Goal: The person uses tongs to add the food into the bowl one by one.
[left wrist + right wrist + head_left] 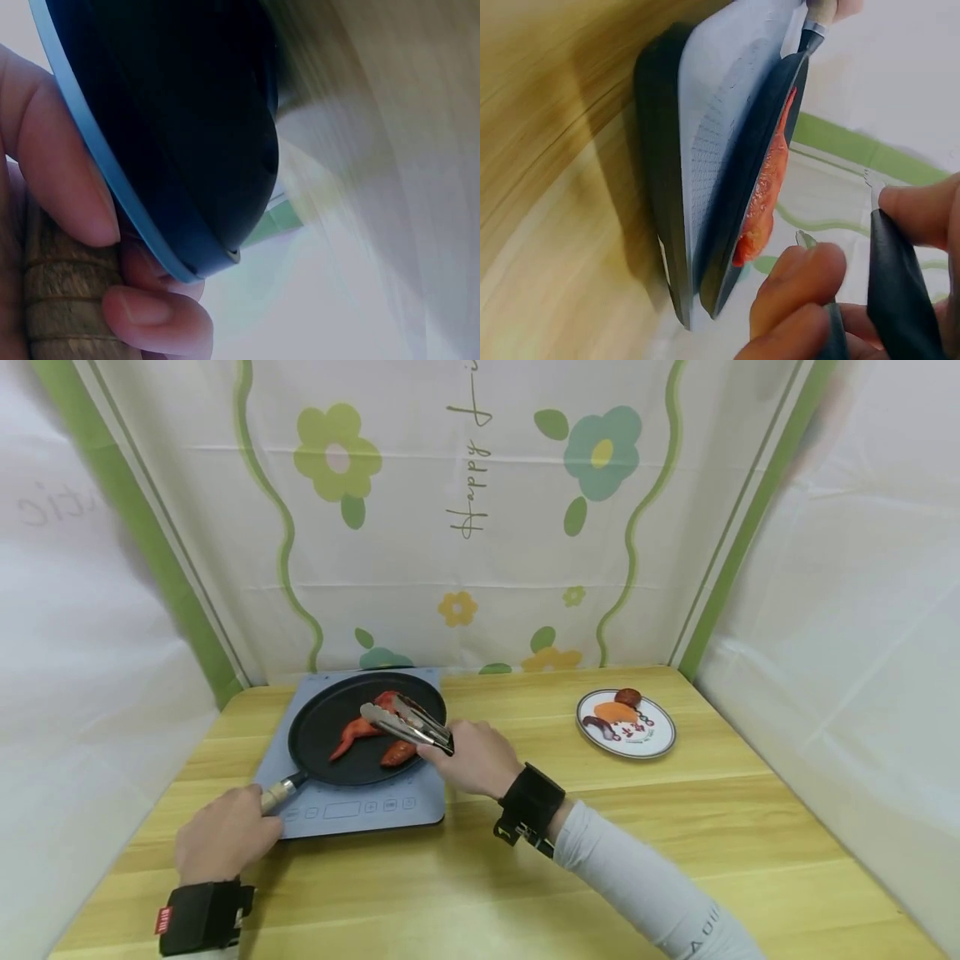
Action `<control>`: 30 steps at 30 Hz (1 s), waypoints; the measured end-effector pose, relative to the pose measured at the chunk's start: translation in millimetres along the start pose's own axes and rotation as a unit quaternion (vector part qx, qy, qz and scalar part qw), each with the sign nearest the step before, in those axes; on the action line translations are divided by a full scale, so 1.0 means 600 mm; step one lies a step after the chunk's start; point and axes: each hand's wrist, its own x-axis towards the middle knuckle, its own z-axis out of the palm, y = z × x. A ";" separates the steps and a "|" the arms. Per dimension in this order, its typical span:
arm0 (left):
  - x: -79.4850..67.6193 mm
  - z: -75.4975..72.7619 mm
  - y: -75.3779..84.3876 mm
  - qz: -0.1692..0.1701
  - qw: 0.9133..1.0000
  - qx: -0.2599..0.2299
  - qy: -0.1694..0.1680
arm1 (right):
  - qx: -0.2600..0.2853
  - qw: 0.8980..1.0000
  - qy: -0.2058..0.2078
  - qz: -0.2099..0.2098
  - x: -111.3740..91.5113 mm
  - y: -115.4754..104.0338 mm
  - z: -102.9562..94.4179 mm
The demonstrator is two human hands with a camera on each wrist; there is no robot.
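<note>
My left hand (225, 833) grips the wooden handle (71, 300) of a black frying pan (318, 727), its fingers curled round it at the front left of the cooktop. In my right hand (480, 758) is a pair of metal tongs (408, 724) with dark grips, held between thumb and fingers. The tongs' tips are apart and reach over the pan. Under them lies a red chicken wing (352, 732), partly hidden by the tongs in the head view. A smaller reddish-brown piece of food (399, 753) lies near the pan's right front.
Beneath the pan is a light blue induction cooktop (352, 822) on the wooden table (510, 877). Toward the right back stands a white plate (645, 745) bearing an orange slice (615, 712), a brown piece (628, 697) and a dark purple piece (597, 726). Printed curtains surround the table's back and sides.
</note>
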 end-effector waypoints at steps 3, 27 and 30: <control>0.000 0.000 0.000 -0.003 1.000 0.001 -0.001 | -0.023 1.000 0.014 -0.006 -0.012 0.007 0.001; 0.001 0.001 0.005 -0.012 1.000 0.010 -0.004 | -0.081 0.993 0.067 0.058 -0.063 0.076 -0.076; 0.000 0.002 0.005 -0.011 1.000 0.009 -0.001 | -0.079 0.993 0.072 0.059 -0.065 0.080 -0.080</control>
